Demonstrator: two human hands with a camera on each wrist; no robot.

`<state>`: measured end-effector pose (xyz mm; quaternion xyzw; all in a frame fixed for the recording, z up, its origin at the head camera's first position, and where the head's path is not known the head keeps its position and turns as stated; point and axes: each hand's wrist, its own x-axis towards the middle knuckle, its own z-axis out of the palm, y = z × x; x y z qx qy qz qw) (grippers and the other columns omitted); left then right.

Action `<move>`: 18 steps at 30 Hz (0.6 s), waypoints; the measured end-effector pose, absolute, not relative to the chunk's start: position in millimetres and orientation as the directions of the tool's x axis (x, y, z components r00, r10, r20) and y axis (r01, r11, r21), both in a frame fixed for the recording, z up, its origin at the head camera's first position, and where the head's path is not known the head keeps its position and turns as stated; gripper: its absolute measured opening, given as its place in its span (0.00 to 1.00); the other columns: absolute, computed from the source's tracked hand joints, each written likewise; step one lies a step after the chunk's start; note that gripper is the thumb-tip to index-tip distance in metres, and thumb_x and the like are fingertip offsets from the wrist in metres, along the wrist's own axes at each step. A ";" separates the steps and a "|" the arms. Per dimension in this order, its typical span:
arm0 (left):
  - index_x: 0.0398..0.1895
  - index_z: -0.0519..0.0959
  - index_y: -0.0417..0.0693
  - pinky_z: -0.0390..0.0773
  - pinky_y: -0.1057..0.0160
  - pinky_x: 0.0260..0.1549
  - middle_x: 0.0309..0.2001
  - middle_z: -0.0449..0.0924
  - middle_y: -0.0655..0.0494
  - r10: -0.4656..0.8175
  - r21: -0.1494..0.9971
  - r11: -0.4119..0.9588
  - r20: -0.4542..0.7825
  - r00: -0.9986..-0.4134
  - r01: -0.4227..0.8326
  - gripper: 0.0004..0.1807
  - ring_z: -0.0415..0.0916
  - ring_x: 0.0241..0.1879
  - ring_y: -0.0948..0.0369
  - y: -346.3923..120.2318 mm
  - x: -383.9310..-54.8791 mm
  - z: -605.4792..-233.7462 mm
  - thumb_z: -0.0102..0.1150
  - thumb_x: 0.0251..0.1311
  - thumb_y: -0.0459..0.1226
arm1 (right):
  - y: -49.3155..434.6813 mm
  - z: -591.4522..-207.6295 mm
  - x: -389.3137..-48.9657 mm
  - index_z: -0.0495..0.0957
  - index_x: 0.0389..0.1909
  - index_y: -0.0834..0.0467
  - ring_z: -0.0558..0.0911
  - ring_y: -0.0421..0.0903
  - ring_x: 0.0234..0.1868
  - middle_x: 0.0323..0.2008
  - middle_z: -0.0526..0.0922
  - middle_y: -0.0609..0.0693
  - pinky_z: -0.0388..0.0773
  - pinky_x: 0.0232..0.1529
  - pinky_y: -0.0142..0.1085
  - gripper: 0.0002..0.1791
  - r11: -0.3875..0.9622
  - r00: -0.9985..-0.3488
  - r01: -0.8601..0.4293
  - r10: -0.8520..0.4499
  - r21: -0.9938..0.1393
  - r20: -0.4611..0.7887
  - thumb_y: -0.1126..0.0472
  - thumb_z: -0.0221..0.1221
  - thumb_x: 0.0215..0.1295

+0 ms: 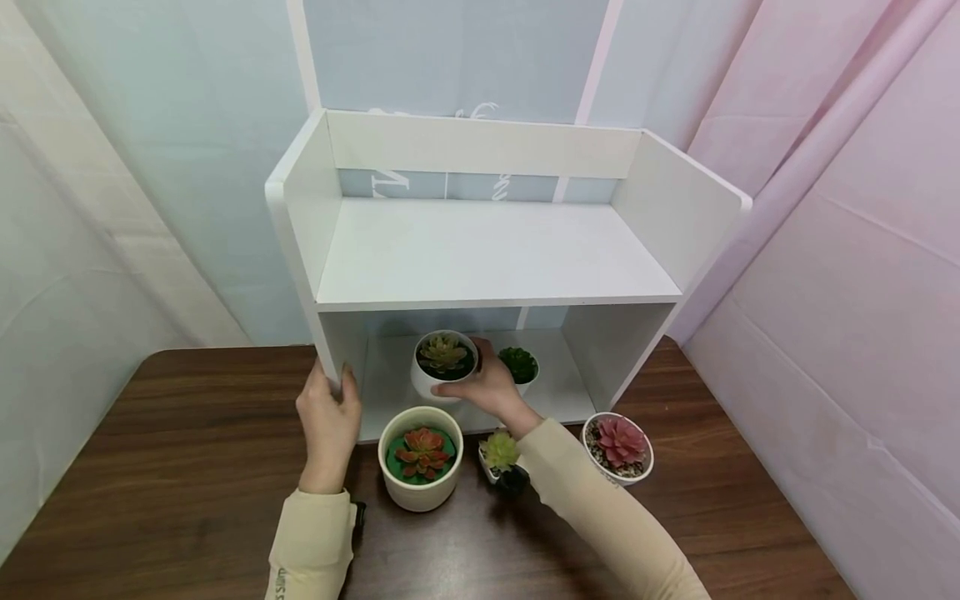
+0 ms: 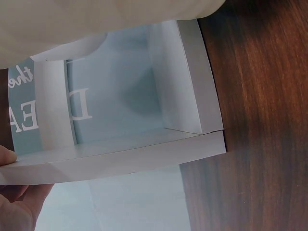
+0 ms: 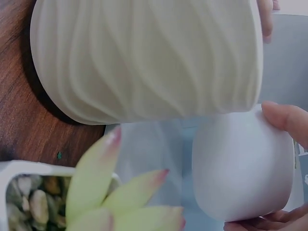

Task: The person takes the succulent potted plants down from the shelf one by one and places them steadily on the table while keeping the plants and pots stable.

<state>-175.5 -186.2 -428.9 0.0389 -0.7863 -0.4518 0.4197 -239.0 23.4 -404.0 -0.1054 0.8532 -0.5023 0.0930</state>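
Observation:
My right hand (image 1: 491, 385) grips a round white pot (image 1: 424, 383) with a green rosette succulent, thumb on its near side, inside the lower compartment of a white shelf unit (image 1: 487, 254). In the right wrist view, thumb and fingers lie on opposite sides of this smooth pot (image 3: 240, 168). With my left hand (image 1: 327, 425) I hold the front edge of the shelf's left side panel; the left wrist view has thumb and fingers on either side of the panel (image 2: 120, 159). Just right of the held pot, a small green plant (image 1: 519, 364) stands in a white pot, partly hidden by my right hand.
Before the shelf stand a ribbed cream pot (image 1: 422, 497) with a red-orange succulent and a small white pot with a yellow-green succulent (image 1: 500, 451). A white pot with a pink succulent (image 1: 622, 442) is by the right front corner. All rest on a brown wooden table (image 1: 187, 450).

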 end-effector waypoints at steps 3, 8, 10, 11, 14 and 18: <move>0.52 0.73 0.27 0.77 0.36 0.34 0.46 0.78 0.29 -0.443 0.744 0.589 0.623 -0.645 0.314 0.15 0.79 0.44 0.34 -186.3 -175.6 -429.2 0.52 0.63 0.26 | 25.0 -403.7 -238.6 0.54 0.71 0.55 0.68 0.58 0.65 0.66 0.65 0.59 0.70 0.58 0.56 0.53 0.468 -0.964 -0.086 -0.262 -0.880 -0.045 0.52 0.74 0.46; 0.51 0.74 0.27 0.77 0.36 0.34 0.45 0.79 0.29 -0.450 0.746 0.591 0.620 -0.642 0.306 0.15 0.78 0.43 0.34 -185.9 -175.4 -428.0 0.53 0.63 0.26 | 26.5 -401.4 -237.3 0.55 0.71 0.56 0.69 0.58 0.64 0.66 0.65 0.59 0.71 0.57 0.54 0.53 0.461 -0.969 -0.102 -0.246 -0.881 -0.016 0.52 0.74 0.45; 0.51 0.74 0.27 0.77 0.36 0.34 0.45 0.79 0.28 -0.451 0.747 0.590 0.619 -0.643 0.306 0.15 0.78 0.43 0.34 -185.7 -175.2 -427.5 0.53 0.63 0.26 | 26.8 -400.4 -236.6 0.55 0.71 0.55 0.69 0.58 0.65 0.66 0.65 0.59 0.71 0.57 0.54 0.53 0.456 -0.970 -0.100 -0.242 -0.884 -0.015 0.52 0.74 0.45; 0.51 0.73 0.27 0.77 0.36 0.34 0.45 0.79 0.28 -0.451 0.748 0.590 0.619 -0.643 0.305 0.15 0.78 0.43 0.34 -185.7 -175.2 -427.3 0.53 0.63 0.26 | 27.1 -400.2 -236.3 0.55 0.71 0.55 0.68 0.58 0.65 0.66 0.65 0.58 0.71 0.57 0.54 0.54 0.456 -0.971 -0.098 -0.240 -0.885 -0.016 0.52 0.74 0.45; 0.52 0.74 0.27 0.77 0.36 0.35 0.46 0.78 0.29 -0.449 0.747 0.590 0.619 -0.645 0.305 0.15 0.78 0.44 0.34 -185.7 -175.3 -427.4 0.53 0.63 0.26 | 28.2 -399.6 -234.9 0.54 0.72 0.54 0.68 0.57 0.65 0.68 0.64 0.58 0.71 0.58 0.53 0.54 0.455 -0.972 -0.090 -0.234 -0.886 -0.021 0.52 0.74 0.45; 0.51 0.74 0.27 0.77 0.36 0.34 0.45 0.79 0.29 -0.450 0.746 0.593 0.619 -0.644 0.302 0.15 0.78 0.43 0.34 -185.3 -175.2 -428.2 0.53 0.63 0.26 | 30.5 -398.0 -231.2 0.54 0.72 0.54 0.66 0.57 0.67 0.68 0.63 0.57 0.70 0.59 0.53 0.54 0.447 -0.972 -0.089 -0.234 -0.890 -0.020 0.52 0.74 0.45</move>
